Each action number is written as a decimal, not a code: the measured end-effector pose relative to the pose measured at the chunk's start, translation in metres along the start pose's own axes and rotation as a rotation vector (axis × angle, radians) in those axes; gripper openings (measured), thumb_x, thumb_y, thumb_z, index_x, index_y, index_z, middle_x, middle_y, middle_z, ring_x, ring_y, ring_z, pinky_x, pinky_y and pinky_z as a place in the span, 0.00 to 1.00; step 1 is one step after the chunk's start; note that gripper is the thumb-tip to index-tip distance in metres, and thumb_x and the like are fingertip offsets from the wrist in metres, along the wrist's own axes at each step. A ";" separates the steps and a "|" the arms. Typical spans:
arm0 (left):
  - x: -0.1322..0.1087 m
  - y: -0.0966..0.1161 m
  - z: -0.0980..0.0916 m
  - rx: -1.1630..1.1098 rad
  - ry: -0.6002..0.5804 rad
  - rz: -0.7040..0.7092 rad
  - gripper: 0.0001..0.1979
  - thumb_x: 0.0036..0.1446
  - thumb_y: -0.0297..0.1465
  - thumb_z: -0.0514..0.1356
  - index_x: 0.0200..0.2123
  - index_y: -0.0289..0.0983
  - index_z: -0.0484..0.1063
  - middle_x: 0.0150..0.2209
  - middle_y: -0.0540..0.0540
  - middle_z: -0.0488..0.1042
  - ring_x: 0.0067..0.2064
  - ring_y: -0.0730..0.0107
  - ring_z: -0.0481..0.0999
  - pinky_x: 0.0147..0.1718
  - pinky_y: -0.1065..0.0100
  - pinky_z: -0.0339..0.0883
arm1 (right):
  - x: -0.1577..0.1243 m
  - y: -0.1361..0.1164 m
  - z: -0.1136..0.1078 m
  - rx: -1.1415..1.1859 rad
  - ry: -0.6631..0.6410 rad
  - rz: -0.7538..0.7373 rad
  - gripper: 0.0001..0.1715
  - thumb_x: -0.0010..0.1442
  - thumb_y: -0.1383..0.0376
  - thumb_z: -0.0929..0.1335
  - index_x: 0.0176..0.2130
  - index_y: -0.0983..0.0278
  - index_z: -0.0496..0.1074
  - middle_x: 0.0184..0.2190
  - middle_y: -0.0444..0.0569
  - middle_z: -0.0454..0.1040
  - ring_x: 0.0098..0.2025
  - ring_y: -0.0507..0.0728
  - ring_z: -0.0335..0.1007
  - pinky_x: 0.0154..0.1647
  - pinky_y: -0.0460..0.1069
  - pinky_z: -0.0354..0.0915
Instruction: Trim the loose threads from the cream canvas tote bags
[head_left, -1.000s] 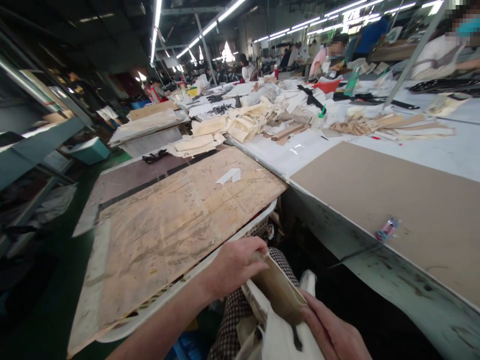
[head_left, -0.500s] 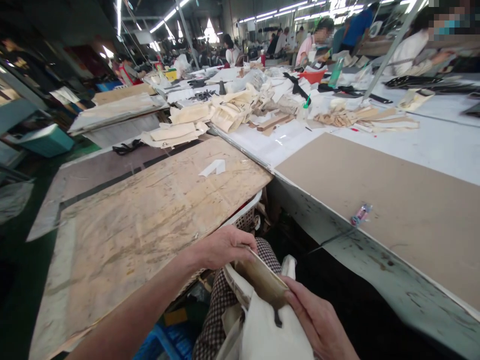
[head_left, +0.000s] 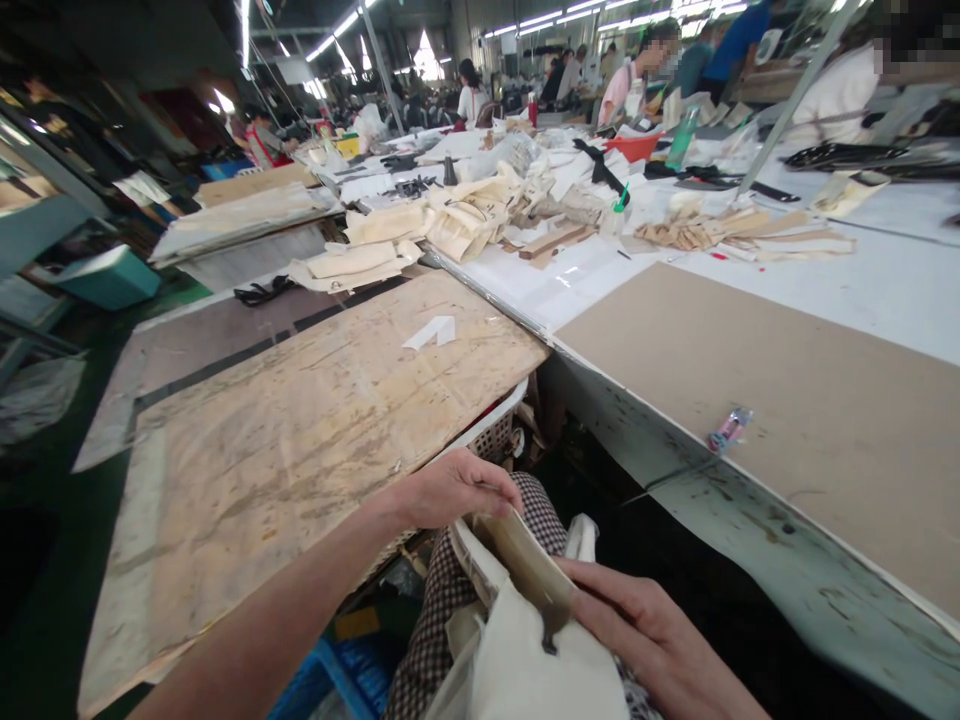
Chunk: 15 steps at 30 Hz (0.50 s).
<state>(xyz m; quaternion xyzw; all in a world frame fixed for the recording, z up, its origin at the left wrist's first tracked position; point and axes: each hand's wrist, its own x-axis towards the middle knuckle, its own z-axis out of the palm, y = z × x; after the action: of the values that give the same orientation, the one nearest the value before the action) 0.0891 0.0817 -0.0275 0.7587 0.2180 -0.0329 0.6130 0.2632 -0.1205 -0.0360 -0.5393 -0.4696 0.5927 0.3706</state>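
Note:
My left hand [head_left: 450, 492] is closed, pinching the upper edge of a stack of flat cream and tan pieces [head_left: 525, 570] that rests on my lap over checked trousers [head_left: 442, 610]. My right hand [head_left: 652, 640] grips the same stack from the right side, with its fingers curled over the edge. A white cloth piece [head_left: 540, 670] with a short black mark hangs at the front of the stack. Both hands are low in the view, in front of a stained wooden board [head_left: 300, 440].
The board lies on a white plastic basket [head_left: 487, 430]. A brown cardboard sheet [head_left: 787, 400] covers the long white table [head_left: 862, 290] at the right, with a small pink object [head_left: 727, 430] on it. Cream fabric pieces [head_left: 465, 225] are heaped farther back. Other people work in the distance.
The view has swung slightly. My right hand has slid along the stack's right edge and my left hand keeps its pinch on the top edge.

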 end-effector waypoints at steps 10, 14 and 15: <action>-0.003 0.006 0.001 -0.065 0.004 0.001 0.09 0.53 0.31 0.64 0.35 0.32 0.81 0.31 0.47 0.78 0.34 0.69 0.73 0.36 0.73 0.67 | 0.019 0.007 0.013 -0.500 0.162 -0.063 0.19 0.68 0.54 0.60 0.41 0.57 0.77 0.32 0.42 0.78 0.33 0.53 0.73 0.34 0.44 0.61; -0.002 0.001 0.000 -0.088 -0.004 -0.003 0.09 0.51 0.31 0.65 0.35 0.32 0.81 0.31 0.47 0.78 0.34 0.69 0.73 0.34 0.74 0.67 | 0.017 0.007 0.009 -0.449 0.090 -0.088 0.22 0.70 0.55 0.57 0.45 0.58 0.76 0.31 0.41 0.77 0.31 0.52 0.71 0.33 0.43 0.62; -0.002 0.000 0.000 -0.089 -0.001 -0.001 0.09 0.51 0.31 0.65 0.35 0.33 0.81 0.31 0.48 0.78 0.34 0.70 0.73 0.34 0.74 0.66 | 0.016 0.005 0.006 -0.432 0.062 -0.084 0.21 0.69 0.56 0.57 0.48 0.59 0.74 0.32 0.42 0.77 0.32 0.52 0.72 0.34 0.43 0.63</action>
<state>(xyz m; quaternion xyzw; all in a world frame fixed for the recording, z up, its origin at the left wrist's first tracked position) 0.0876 0.0812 -0.0268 0.7307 0.2194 -0.0237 0.6460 0.2550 -0.1078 -0.0459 -0.6039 -0.5962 0.4455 0.2851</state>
